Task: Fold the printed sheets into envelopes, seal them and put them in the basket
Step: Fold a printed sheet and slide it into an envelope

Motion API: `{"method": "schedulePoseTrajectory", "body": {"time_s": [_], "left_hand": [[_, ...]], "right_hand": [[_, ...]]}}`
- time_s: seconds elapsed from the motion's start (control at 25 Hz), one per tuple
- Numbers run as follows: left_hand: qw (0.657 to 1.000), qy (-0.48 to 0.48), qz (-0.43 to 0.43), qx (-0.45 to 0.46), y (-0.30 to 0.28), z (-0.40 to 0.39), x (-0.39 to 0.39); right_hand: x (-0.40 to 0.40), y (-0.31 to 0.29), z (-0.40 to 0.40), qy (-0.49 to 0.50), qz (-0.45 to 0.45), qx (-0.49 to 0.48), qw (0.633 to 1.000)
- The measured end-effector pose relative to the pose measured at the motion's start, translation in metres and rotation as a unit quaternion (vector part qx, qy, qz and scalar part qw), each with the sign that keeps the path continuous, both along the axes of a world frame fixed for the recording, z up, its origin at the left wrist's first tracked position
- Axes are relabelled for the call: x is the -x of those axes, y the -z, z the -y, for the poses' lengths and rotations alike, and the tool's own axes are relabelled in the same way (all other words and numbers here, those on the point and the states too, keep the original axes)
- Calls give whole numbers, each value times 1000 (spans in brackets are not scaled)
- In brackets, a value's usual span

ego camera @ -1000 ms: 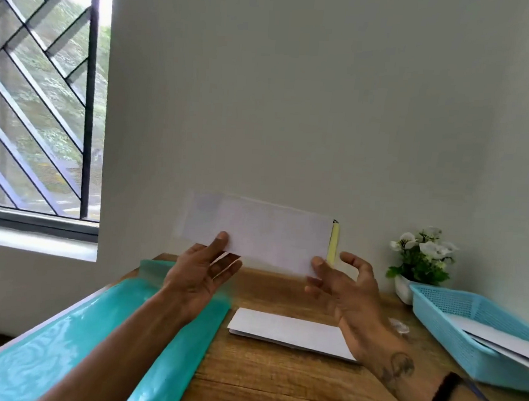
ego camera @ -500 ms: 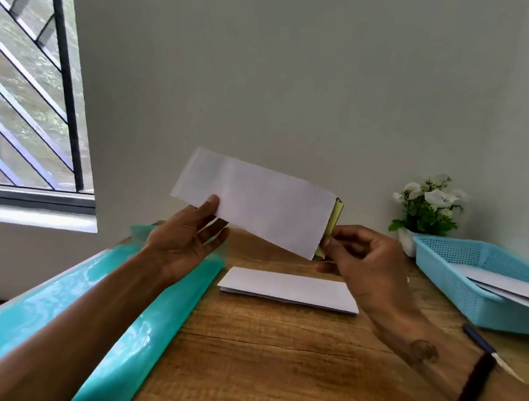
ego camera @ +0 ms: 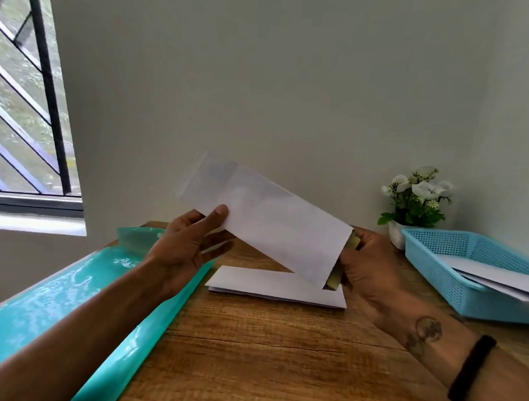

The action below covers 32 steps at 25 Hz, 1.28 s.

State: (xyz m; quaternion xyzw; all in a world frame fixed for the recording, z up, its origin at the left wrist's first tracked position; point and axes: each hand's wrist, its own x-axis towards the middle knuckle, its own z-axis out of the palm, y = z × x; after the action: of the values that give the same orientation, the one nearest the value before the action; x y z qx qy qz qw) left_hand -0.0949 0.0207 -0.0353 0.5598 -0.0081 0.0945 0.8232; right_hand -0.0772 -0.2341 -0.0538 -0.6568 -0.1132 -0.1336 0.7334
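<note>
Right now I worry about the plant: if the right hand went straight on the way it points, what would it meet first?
Probably only the wall; the right hand points up-left, away from the plant. Depth is unclear.

I see my left hand (ego camera: 188, 248) pinching a white envelope (ego camera: 265, 216) held tilted above the wooden table (ego camera: 277, 357); my right hand (ego camera: 368, 270) grips its yellowish flap strip (ego camera: 334, 278); a folded sheet (ego camera: 277, 287) lies below; the blue basket (ego camera: 440, 269) holds papers, beside a potted plant (ego camera: 416, 201).
</note>
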Motion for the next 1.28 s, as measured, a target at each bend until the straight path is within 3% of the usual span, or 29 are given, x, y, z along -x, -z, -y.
{"method": "schedulePoseTrajectory", "body": {"time_s": [0.08, 0.12, 0.16, 0.2, 0.28, 0.32, 0.36, 0.4, 0.52, 0.68, 0.76, 0.88, 0.96, 1.12, 1.28], "left_hand": [[998, -2, 6, 63, -3, -4, 0], [998, -35, 28, 38, -3, -9, -2], [991, -93, 66, -63, -4, -14, -3], [953, -175, 121, -217, -4, -20, -4], [781, -263, 257, -505, 0, -26, -7], [693, -259, 305, -600, 0, -23, -6], [634, -234, 324, -661, 1, -18, -5], [608, -197, 322, -699, 2, -13, -4], [596, -129, 288, -739, 14, -11, -7], [627, -154, 316, -695, 17, -15, -6], [628, -171, 338, -679, 15, -12, -3], [602, -194, 337, -697, 17, -9, -4], [592, -224, 315, -707, 19, -11, -6], [571, -253, 292, -724, 22, -14, -8], [553, -255, 304, -733, 21, -5, -5]], "right_hand": [[3, -2, 3, 31, 24, 58, 998], [4, -3, 5, 49, 42, 86, 994], [6, -3, 7, 66, 56, 107, 990], [7, -3, 8, 70, 68, 120, 988], [9, -3, 7, 56, 82, 137, 986], [11, -4, 5, 43, 88, 151, 984], [13, -4, 3, 29, 99, 167, 981], [14, -4, 1, 23, 110, 184, 977], [17, -5, -3, 14, 108, 181, 977], [19, -9, 1, 4, 76, 136, 988], [18, -8, 2, 61, 102, 184, 976], [16, -11, 7, 182, 154, 234, 943], [16, -16, 10, 206, 187, 242, 930], [19, -23, 3, 79, 56, 117, 988], [17, -21, 5, 116, 47, 219, 968]]}}
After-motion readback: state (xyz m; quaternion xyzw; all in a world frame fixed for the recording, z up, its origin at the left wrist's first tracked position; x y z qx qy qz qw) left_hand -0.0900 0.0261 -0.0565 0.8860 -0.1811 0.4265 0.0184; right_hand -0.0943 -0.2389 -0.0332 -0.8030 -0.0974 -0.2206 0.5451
